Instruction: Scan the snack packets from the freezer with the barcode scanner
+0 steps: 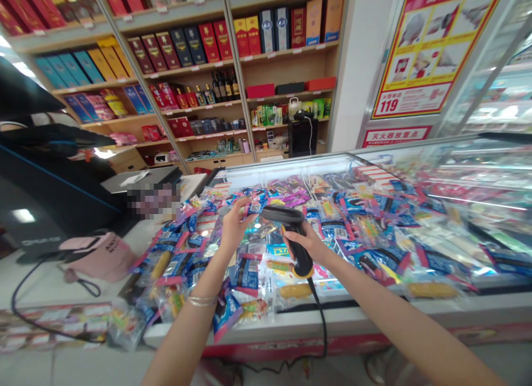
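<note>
My right hand [308, 242], right of the middle of the frame, has its fingers curled around the handle of a black handheld barcode scanner [296, 224] with yellow trim. The scanner's head points toward the left of the frame, and its black cord [321, 314] drops from the handle over the white front edge of a glass-topped display counter [286, 326]. My left hand [234, 224] is raised just beside the scanner's head, thumb and fingers curved toward each other; a bit of blue shows there, but I cannot tell whether I am pinching it. Thin bracelets [203, 300] ring my left wrist. Below both hands, blue-and-pink packets [246, 272] lie spread across the counter, with a clear-wrapped corn cob [295, 291] at the lower centre. At the left of the frame a pink bag [103, 261] sits on a white worktop [124, 294], in front of a black machine [50, 208]. Wooden shelves [286, 69] of boxes and bottles fill the upper left and centre, and a red-and-yellow poster [436, 53] marked 119 stands at the upper right
</note>
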### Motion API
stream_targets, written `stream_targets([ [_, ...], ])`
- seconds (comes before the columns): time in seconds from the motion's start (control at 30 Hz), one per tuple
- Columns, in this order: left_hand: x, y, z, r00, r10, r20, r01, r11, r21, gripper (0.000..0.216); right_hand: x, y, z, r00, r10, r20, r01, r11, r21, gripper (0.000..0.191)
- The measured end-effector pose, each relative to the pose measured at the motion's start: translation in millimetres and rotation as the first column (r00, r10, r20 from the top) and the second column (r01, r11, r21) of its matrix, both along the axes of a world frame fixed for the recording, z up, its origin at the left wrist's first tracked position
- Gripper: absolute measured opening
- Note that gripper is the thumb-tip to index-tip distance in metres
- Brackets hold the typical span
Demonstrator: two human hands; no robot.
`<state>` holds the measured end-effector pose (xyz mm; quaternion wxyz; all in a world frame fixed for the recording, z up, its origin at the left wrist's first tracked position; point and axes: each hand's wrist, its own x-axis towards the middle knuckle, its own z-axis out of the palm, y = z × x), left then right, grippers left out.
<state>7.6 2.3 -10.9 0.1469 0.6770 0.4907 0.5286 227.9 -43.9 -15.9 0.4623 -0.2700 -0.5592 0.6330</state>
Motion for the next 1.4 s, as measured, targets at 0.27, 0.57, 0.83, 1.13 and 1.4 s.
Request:
stream_targets([
  [0.27, -3, 2, -3.4, 0.999, 0.029, -0.017, -0.029, 1.000, 0.012, 0.029, -1, -2, 3.3, 1.000, 0.002, -0.001, -0.002, 1.000, 0.002, 0.030],
  [0.57, -1, 0, -1.9, 1.000, 0.014, 0.004, -0.014, 1.000, 0.016, 0.031, -1, -5, 5.9, 0.999, 0.032, 0.033, -0.034, 0.998, 0.055, 0.028],
  [0.83, 5, -2, 3.9, 0.988, -0.064, 0.138, 0.072, 0.996, -0.056, 0.058, 1, -5, 6.7, 0.996, 0.023, 0.085, -0.030, 0.996, 0.087, 0.028],
  [1.13, 6, 15, -15.6, 0.764, 0.180, 0.619, 0.118, 0.905, -0.410, 0.052, -1, -2, 3.1, 0.999, 0.010, 0.043, -0.011, 1.000, 0.014, 0.027],
  [1.4, 2, 11, -6.3, 0.859, 0.211, 0.466, -0.116, 0.967, -0.225, 0.046, -2, -4, 1.8, 0.998, 0.015, 0.059, -0.013, 1.000, -0.019, 0.030],
])
